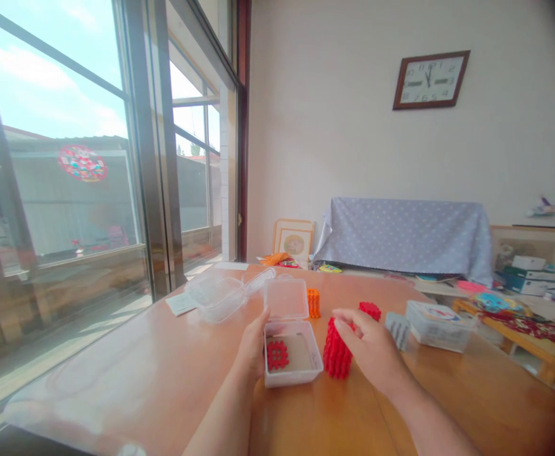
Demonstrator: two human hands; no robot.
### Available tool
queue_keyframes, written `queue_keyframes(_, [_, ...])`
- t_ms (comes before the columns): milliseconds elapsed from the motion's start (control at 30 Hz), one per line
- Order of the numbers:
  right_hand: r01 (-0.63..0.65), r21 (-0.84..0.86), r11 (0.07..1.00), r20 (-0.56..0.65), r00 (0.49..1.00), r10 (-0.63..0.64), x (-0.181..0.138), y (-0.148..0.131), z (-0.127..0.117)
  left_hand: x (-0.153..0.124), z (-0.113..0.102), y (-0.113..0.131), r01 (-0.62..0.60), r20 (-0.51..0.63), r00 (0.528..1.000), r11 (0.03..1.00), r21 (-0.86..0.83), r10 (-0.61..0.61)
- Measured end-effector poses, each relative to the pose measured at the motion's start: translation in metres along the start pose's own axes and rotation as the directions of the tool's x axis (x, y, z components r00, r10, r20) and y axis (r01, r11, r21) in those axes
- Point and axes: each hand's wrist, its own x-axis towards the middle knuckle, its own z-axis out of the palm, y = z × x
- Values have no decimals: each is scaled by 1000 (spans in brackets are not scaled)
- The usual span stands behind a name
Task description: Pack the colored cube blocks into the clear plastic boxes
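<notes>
My left hand (254,345) grips the left side of a small clear plastic box (292,379), whose hinged lid (286,299) stands open at the back. Inside the box, at its left, lies a red notched plastic building piece (277,355). Just right of the box rises an upright stack of red building pieces (338,354). My right hand (365,339) is closed at the top of this stack, thumb and fingers bent around its upper right; the fingertips partly hide what they pinch. Behind my right hand shows another red stack (370,310), mostly covered.
An orange stack (314,303) stands behind the box. To the right are grey pieces (397,330) and a lidded clear container (438,325). An open clear container (220,297) sits at the back left, over a pale paper (181,304). Windows border the wooden table (201,361) on the left.
</notes>
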Motion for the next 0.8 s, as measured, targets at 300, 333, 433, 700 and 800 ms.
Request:
queue_keyframes(300, [-19, -159, 987, 286, 956, 64, 40, 56, -44, 6, -5, 2, 61, -5, 998, 994, 95, -60])
queue_keyframes(333, [-15, -160, 987, 328, 942, 67, 43, 54, -44, 6, -6, 2, 58, -5, 998, 993, 105, -58])
queue_keyframes(433, [-4, -170, 985, 428, 901, 77, 50, 48, -43, 8, -8, 2, 57, -6, 998, 990, 127, -56])
queue_keyframes(700, [58, -201, 978, 534, 843, 60, 60, 28, -49, 9, -6, 3, 54, 5, 998, 985, 163, -56])
queue_keyframes(800, [59, -178, 982, 563, 825, 52, 61, 27, -48, 9, -5, 3, 63, -6, 998, 986, 152, -63])
